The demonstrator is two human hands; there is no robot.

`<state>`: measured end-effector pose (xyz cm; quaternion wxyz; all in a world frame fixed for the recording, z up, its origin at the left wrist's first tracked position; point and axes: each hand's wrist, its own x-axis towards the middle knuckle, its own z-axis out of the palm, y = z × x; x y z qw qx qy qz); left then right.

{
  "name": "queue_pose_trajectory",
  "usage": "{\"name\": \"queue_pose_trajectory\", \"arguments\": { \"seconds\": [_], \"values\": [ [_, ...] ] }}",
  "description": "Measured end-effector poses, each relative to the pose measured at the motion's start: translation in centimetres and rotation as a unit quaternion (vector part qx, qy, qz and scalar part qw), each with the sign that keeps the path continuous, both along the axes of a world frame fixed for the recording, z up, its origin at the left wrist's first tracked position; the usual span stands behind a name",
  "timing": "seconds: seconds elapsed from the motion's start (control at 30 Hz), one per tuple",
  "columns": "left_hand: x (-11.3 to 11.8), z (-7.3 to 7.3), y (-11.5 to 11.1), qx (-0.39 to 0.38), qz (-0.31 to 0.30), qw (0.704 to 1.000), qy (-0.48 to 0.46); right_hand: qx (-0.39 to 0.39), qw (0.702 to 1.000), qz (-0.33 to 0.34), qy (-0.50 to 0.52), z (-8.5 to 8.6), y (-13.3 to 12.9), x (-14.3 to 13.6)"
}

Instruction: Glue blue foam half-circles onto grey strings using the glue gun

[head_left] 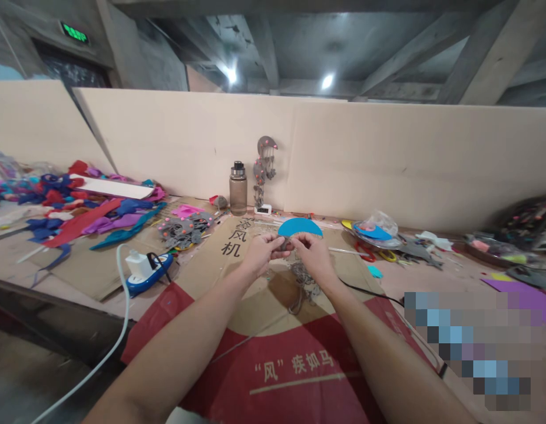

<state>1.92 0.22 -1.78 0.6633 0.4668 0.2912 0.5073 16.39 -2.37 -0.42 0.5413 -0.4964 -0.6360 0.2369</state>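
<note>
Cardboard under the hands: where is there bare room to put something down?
The cardboard looks free at its red front, between the forearms, and between the power strip and left hand. Crowded: grey threads at the middle, felt pieces farther left.

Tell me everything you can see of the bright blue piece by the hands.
The blue piece is an even, bright blue, with a smoothly curved far edge. It looks like thin, flat sheet; whether felt, foam or card, I cannot tell. Its near part is partly hidden by the left hand and right hand, so its full outline is unclear. It shows just beyond the fingers, over the cardboard. Whether the hands touch it is also unclear.
</note>
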Motion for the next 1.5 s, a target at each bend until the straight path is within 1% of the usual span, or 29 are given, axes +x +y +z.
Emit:
{"name": "queue_pose_trajectory", "arguments": {
  "seconds": [0.17,0.3,0.37,0.43,0.57,0.67,0.7,0.73,0.77,0.83,0.87,0.9,0.97,1.03,1.1,1.17,1.27,1.37,1.5],
  "values": [
    [0.1,0.0,0.1,0.011,0.012,1.000,-0.018,0.023,0.999,-0.013,-0.024,0.0,-0.2,-0.1],
    [-0.2,0.2,0.3,0.019,0.042,0.998,-0.050,0.017,0.997,-0.029,-0.064,-0.5,-0.2,-0.2],
    [-0.5,0.5,0.3,0.017,0.062,0.996,-0.063,0.010,0.996,-0.023,-0.082,-0.8,-0.1,-0.2],
    [-0.7,0.9,0.3,0.002,0.066,0.995,-0.080,0.002,0.996,-0.008,-0.094,-1.3,0.1,-0.3],
    [-0.8,1.5,0.1,-0.048,0.045,0.990,-0.122,-0.050,0.994,0.020,-0.097,-2.4,0.8,-0.3],
    [-0.9,1.6,0.3,-0.054,0.064,0.986,-0.146,-0.108,0.986,0.052,-0.114,-2.7,1.4,0.3],
    [-1.0,1.7,0.4,-0.050,0.074,0.985,-0.150,-0.115,0.983,0.051,-0.130,-2.6,1.6,0.7],
    [-1.2,1.7,0.5,-0.045,0.084,0.984,-0.153,-0.114,0.982,0.036,-0.149,-2.5,1.8,1.2],
    [-1.4,1.8,0.5,-0.039,0.092,0.983,-0.154,-0.105,0.980,0.008,-0.169,-2.3,1.9,1.7],
    [-1.8,1.9,0.7,-0.031,0.097,0.983,-0.153,-0.078,0.971,-0.079,-0.210,-2.1,2.1,2.9],
    [-1.9,2.0,0.7,-0.031,0.098,0.983,-0.151,-0.072,0.961,-0.123,-0.237,-2.0,2.2,3.5],
    [-2.1,2.1,0.7,-0.035,0.098,0.983,-0.148,-0.075,0.946,-0.163,-0.271,-2.1,2.2,4.0],
    [-2.2,2.2,0.6,-0.047,0.097,0.984,-0.143,-0.096,0.905,-0.225,-0.348,-2.5,2.2,4.6],
    [-2.2,2.3,0.6,-0.063,0.097,0.983,-0.142,-0.119,0.867,-0.256,-0.411,-3.3,2.2,5.0],
    [-2.1,2.4,0.5,-0.077,0.097,0.982,-0.144,-0.140,0.849,-0.266,-0.435,-4.0,2.3,5.2],
    [-2.1,2.5,0.4,-0.086,0.097,0.981,-0.145,-0.161,0.851,-0.263,-0.425,-4.5,2.7,5.6],
    [-2.2,2.5,0.3,-0.086,0.090,0.983,-0.136,-0.212,0.877,-0.232,-0.364,-4.8,3.4,6.5],
    [-2.2,2.6,0.3,-0.085,0.080,0.984,-0.134,-0.249,0.897,-0.198,-0.307,-4.6,4.0,7.4],
    [-2.2,2.8,0.2,-0.095,0.077,0.983,-0.138,-0.266,0.913,-0.188,-0.244,-3.9,4.4,8.0]
  ]
}}
